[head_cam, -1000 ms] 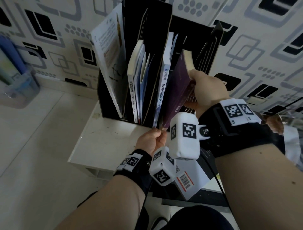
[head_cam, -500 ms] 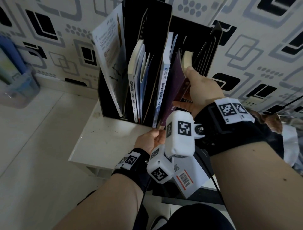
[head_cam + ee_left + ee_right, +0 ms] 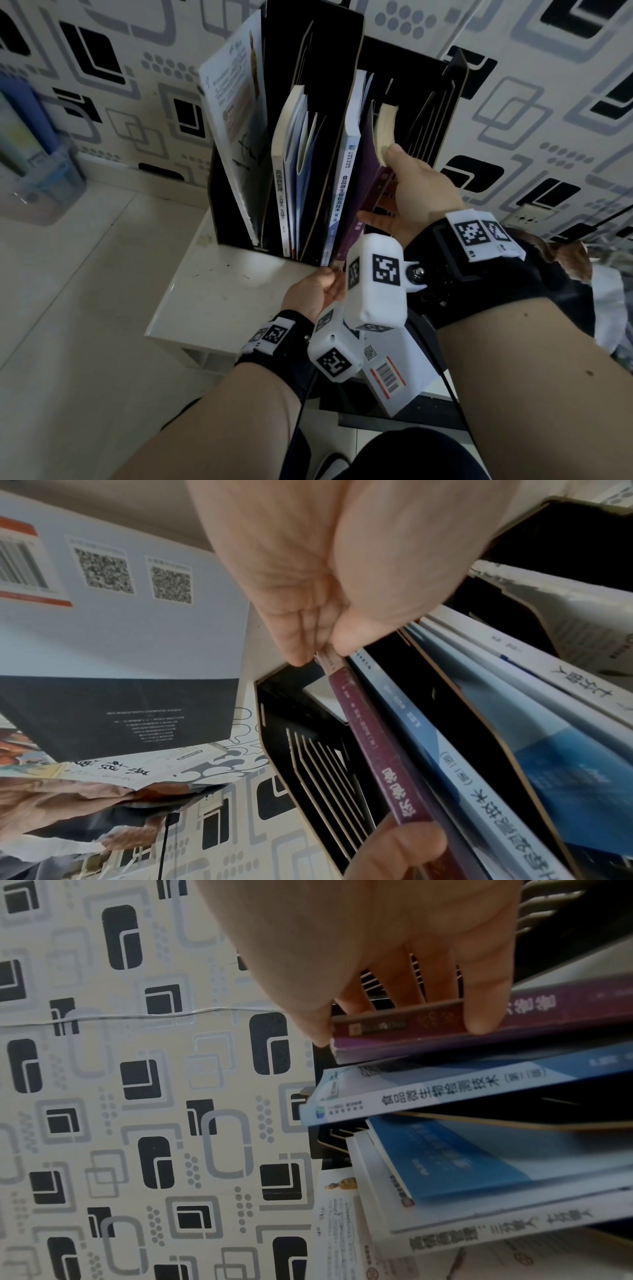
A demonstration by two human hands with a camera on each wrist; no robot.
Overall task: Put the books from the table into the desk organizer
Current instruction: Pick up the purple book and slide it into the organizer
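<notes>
A blue book (image 3: 346, 192) stands just beside the purple book (image 3: 368, 178) in the black organizer (image 3: 442, 113). The purple book is pinched low by the left hand (image 3: 313, 291) and gripped high by the right hand (image 3: 414, 192).

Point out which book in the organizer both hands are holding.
The purple book in the rightmost slot, beside the blue-and-white book; right hand grips its top, left hand its bottom.
</notes>
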